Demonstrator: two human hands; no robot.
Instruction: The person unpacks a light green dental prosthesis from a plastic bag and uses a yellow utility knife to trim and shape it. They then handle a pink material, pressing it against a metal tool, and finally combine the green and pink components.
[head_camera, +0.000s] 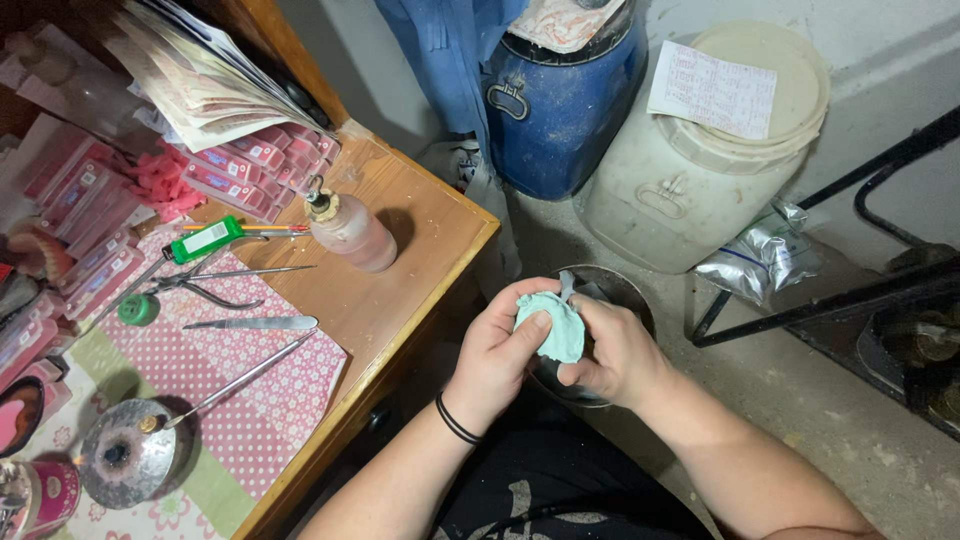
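Head view, wooden desk (420, 240), pink patterned cloth (250, 390), concrete floor (850, 420)

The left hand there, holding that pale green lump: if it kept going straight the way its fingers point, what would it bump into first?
The left hand points right, fingers wrapped on the pale green lump. Straight beyond comes the right hand, gripping the lump's other side. Both are held over a dark bowl; how far below it sits is unclear.
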